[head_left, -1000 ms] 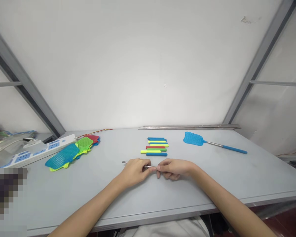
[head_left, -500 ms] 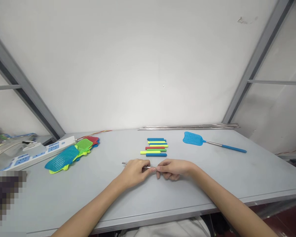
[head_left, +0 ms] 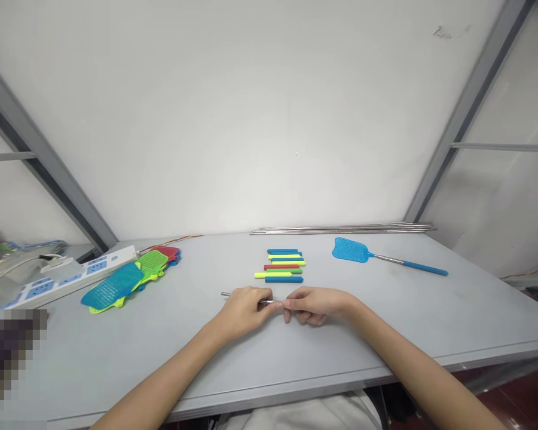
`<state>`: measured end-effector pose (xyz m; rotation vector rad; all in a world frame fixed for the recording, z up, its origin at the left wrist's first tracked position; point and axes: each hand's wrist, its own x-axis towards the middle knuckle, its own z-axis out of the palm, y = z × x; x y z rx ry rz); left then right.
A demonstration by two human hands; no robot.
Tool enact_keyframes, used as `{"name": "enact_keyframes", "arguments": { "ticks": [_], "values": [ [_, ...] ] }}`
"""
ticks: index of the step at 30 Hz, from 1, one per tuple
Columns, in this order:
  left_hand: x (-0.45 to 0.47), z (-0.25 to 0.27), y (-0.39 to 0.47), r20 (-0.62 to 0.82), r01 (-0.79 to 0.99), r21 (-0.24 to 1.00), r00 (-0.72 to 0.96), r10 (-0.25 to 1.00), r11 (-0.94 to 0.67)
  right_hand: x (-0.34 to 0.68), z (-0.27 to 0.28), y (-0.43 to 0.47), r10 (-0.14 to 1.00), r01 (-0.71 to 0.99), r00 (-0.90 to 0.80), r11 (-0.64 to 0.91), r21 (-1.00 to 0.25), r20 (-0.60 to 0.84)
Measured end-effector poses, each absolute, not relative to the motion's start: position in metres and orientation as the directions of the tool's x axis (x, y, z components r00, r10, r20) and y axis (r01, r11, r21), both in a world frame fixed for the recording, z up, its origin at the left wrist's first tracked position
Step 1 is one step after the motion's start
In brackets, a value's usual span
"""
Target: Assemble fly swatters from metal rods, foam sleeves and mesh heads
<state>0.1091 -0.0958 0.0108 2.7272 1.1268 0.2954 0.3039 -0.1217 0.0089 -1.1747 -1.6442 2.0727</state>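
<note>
A thin metal rod lies low over the table, slanting slightly down to the right. My left hand is wrapped round its middle, with the left end sticking out past the knuckles. At the right end, my right hand pinches the tip between thumb and forefinger, its other fingers curled below. The two hands almost touch, and the fingers hide parts of the rod. Just beyond them lies a row of coloured handle tubes in blue, yellow, red and green.
A blue fly swatter with a metal shaft and blue handle lies to the right. Long metal rods rest along the wall. Fly swatter heads overlap on the left beside a white power strip. The grey table ends near my lap.
</note>
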Motion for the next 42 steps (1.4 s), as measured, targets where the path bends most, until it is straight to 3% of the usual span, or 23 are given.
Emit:
{"name": "enact_keyframes", "arguments": {
  "ticks": [31,37,42],
  "values": [
    [0.1091,0.0068,-0.095,0.098,0.656,0.242,0.717,0.69,-0.715,0.3036,0.0089,-0.1215,0.62,0.3,-0.648,-0.326,-0.897,-0.442],
    [0.1091,0.0055,-0.0956,0.144,0.721,0.189,0.651,0.746,-0.666,0.3032,0.0056,-0.1214,0.654,0.285,-0.62,-0.328,-0.901,-0.434],
    [0.1052,0.0022,-0.0892,0.215,0.807,0.074,0.561,0.8,-0.586,0.3027,0.0051,-0.1212,0.655,0.281,-0.613,-0.343,-0.896,-0.442]
  ]
}}
